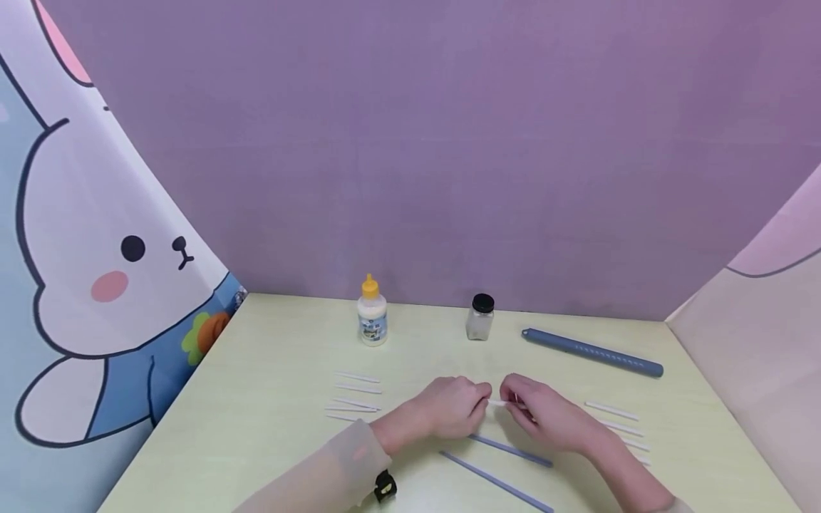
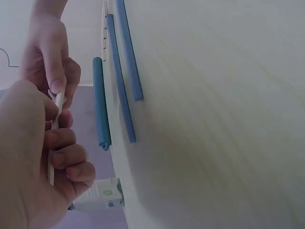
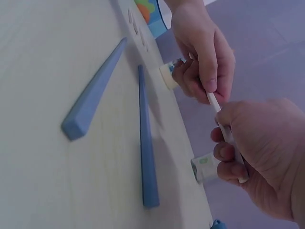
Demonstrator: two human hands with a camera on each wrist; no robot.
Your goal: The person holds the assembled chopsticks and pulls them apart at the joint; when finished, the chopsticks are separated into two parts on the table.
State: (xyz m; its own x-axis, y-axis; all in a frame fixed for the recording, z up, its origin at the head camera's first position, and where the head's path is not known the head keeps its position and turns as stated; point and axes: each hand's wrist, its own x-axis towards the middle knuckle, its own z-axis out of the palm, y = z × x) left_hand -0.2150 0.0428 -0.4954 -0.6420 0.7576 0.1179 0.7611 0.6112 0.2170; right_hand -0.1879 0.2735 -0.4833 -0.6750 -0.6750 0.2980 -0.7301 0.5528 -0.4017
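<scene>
Both hands hold one thin white stick (image 1: 497,403) above the table, a short length of it showing between them. My left hand (image 1: 454,407) grips one end with curled fingers; in the left wrist view the stick (image 2: 54,124) runs along inside the palm. Facing it, my right hand (image 1: 545,413) pinches the other end between thumb and fingers, as the right wrist view shows the stick (image 3: 228,136) passing under the thumb. Below the hands lie two blue chopsticks, the nearer chopstick (image 1: 497,482) and the farther chopstick (image 1: 513,450), the latter partly hidden by the left hand.
Several white sticks (image 1: 359,389) lie to the left, and more white sticks (image 1: 612,411) to the right, partly behind the right forearm. Along the back stand a glue bottle (image 1: 373,317) with a yellow cap and a black-lidded jar (image 1: 479,320). A long blue case (image 1: 593,353) lies at back right.
</scene>
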